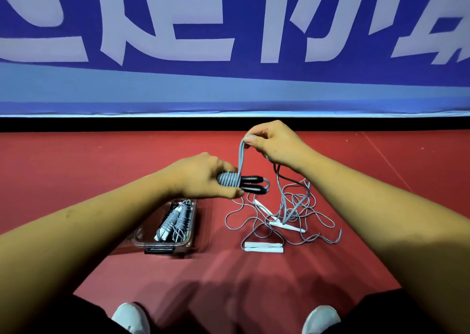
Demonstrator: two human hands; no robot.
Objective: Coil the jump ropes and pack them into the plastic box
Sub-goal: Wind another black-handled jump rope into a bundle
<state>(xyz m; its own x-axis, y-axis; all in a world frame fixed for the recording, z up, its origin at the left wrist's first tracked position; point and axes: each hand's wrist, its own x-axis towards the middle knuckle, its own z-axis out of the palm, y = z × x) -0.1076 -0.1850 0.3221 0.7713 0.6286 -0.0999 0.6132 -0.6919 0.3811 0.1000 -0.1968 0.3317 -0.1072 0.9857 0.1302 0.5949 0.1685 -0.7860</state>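
Head view: the left hand (203, 176) is held out over the floor, fingers curled round the jump rope (229, 179), gripping its 2 black handles (251, 184) side by side. Grey cord is wound tightly around them. The right hand (274, 143), raised higher, pinches a loop of the same cord, and the slack hangs down from it. Below lies a tangle of loose ropes (292, 214) with 2 white handles (263, 247) at its near edge. Left of the tangle, the plastic box (192, 221) holds coiled ropes. The floor (76, 168) is red, and a blue banner (229, 79) with large pale lettering stands behind it.
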